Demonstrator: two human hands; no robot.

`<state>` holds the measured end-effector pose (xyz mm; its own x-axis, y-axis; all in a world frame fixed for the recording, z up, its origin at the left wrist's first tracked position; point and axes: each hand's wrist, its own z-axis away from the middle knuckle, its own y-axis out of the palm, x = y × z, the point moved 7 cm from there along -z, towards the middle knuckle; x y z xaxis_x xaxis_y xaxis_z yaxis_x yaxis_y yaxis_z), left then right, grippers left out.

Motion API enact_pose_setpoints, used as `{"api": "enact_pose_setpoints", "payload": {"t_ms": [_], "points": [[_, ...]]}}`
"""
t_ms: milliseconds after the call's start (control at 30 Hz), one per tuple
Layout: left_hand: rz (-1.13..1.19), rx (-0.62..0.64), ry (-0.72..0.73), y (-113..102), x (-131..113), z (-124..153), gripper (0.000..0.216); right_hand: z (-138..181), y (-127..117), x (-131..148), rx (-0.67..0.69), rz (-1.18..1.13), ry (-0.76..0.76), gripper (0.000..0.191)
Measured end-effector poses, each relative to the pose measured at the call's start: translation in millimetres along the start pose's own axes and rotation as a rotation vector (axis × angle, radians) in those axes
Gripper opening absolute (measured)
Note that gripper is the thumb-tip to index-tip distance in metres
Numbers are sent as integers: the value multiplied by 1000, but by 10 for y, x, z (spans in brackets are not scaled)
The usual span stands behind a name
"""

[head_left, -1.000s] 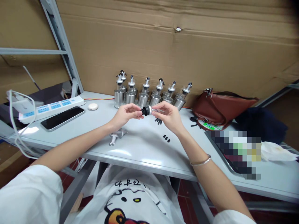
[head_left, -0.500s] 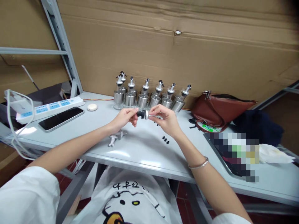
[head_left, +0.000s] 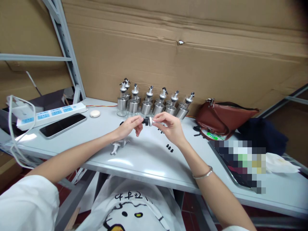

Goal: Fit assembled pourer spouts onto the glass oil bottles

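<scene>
A bottle pourer with a black ribbed stopper and a silver collar is held level above the table. My left hand is closed on its black stopper end. With thumb and fingertips, my right hand pinches the spout side, whose tip is hidden by the fingers. Below my left forearm and wrist lie grey-white pourer parts. Several small black caps rest on the table beneath my right hand, some partly covered by it.
Glass oil bottles with steel sleeves and pourers line the back by the cardboard. At left are a power strip, a phone and a round white case. At right sit a brown bag and a partly blurred tablet-like object.
The view has tilted slightly, so the scene sits a little lower. Both hands keep their hold on the pourer, with hardly any other movement.
</scene>
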<state>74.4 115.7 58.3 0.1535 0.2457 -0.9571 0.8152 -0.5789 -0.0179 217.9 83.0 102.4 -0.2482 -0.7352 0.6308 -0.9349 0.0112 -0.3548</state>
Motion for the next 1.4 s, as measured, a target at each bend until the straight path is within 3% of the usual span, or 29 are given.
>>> {"api": "enact_pose_setpoints", "payload": {"t_ms": [233,467,767,1133,1300,1400], "points": [[-252,22,77,-3,-43,8,38,3,0,104,-12,141,-121,14],[-530,-41,185,-21,-192,63,18,14,4,-23,-18,103,-6,16],[-592,4,304,-14,-260,83,21,15,-1,-100,-45,-20,73,16],[-871,26,451,39,-335,134,33,30,47,-112,-12,-47,141,15],[-1080,-23,635,84,-414,209,35,34,103,-181,32,-214,227,29],[-1177,-54,700,109,-425,228,36,16,121,-123,47,-153,190,29]]}}
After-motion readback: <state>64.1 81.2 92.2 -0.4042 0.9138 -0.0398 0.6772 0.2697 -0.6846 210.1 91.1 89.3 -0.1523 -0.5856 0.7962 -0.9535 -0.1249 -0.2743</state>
